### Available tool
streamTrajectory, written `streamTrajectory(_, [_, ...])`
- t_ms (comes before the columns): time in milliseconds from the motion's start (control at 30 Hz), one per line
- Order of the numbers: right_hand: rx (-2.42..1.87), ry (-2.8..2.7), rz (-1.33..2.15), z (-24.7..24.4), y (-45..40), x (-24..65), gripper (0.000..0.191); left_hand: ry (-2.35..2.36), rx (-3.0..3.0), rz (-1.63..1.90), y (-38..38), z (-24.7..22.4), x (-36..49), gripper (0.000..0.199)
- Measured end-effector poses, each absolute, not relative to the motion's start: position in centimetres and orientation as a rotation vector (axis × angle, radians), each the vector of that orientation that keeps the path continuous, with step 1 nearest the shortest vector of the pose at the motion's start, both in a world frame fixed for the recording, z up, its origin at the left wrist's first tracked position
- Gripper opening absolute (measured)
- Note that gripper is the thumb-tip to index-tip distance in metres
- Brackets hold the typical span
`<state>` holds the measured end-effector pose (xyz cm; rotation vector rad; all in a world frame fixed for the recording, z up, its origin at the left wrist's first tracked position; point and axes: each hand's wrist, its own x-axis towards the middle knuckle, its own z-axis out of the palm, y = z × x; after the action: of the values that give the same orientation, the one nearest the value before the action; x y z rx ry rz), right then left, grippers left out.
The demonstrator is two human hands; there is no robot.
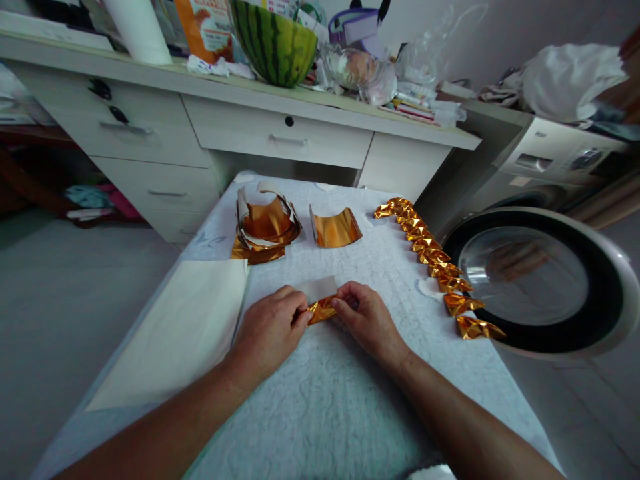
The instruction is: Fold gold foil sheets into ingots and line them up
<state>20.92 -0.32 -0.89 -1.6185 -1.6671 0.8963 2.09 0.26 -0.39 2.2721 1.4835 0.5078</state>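
Observation:
Between my two hands is a sheet of gold foil paper (323,309), its near edge rolled or folded into a shiny band and its pale backing showing beyond. My left hand (274,320) pinches the band's left end; my right hand (367,318) grips the right end between thumb and fingers. Past them lie a curled gold foil sheet (337,230) and, to its left, a stack of curled gold foil sheets (265,223). A curving row of folded gold foil pieces (431,256) runs along the table's right side.
A cream paper sheet (175,327) lies on the cloth-covered table (310,400), left of my hands. Behind stands a white desk (320,127) bearing a cut watermelon (277,47) and clutter. A washing machine's open round door (530,280) borders the table's right edge.

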Motion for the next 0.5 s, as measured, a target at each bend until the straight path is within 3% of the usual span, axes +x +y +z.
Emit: streamTrajectory(500, [-1.607,-1.785,0.617,-0.6,-0.6,19.6,0.012,1.47,2.307,0.499,0.3,-0.7,2.1,0.013])
